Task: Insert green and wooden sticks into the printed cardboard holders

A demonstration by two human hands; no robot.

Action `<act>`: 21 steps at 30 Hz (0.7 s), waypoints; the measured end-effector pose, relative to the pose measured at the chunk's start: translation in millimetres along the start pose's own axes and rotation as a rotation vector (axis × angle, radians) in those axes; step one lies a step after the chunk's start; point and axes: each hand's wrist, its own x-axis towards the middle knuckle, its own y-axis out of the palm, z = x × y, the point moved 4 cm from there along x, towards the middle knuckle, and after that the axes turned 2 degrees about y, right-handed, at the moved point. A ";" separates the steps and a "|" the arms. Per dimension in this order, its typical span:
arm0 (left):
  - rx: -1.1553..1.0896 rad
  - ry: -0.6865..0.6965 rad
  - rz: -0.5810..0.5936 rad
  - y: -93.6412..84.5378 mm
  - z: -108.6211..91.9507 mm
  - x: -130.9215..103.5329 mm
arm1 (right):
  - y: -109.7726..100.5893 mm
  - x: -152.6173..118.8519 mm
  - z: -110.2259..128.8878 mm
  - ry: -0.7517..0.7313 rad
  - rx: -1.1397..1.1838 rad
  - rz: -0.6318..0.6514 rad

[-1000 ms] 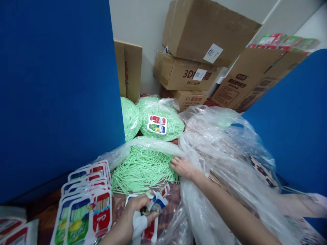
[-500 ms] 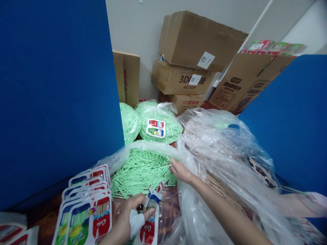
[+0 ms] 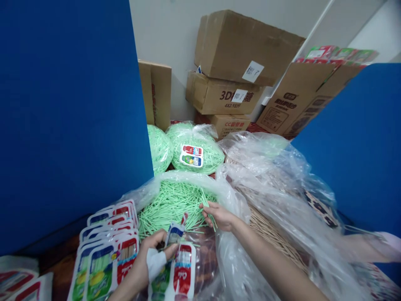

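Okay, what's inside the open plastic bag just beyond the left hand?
Thin pale green sticks are heaped in the open plastic bag, and the right hand holds a few. Only the top layer shows; whatever lies beneath it is covered.

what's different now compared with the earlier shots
The right hand has drawn back slightly and left, and now holds a few green sticks picked from the pile. The left hand has shifted left, still gripping a packet. The packet stack and cardboard boxes stayed put.
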 end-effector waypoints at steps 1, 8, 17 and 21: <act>-0.024 -0.005 -0.001 -2.4 -0.2 0.5 | 2.6 -0.3 -1.4 0.011 0.029 0.017; -0.033 -0.016 -0.044 -6.6 -4.4 3.9 | 17.7 3.6 -6.4 -0.020 0.141 0.038; -0.102 -0.011 -0.062 -12.5 1.2 3.6 | 20.9 1.1 1.8 -0.122 0.058 -0.069; -0.073 0.016 -0.089 -13.9 -0.9 5.1 | 34.0 -2.0 4.1 -0.129 0.061 -0.093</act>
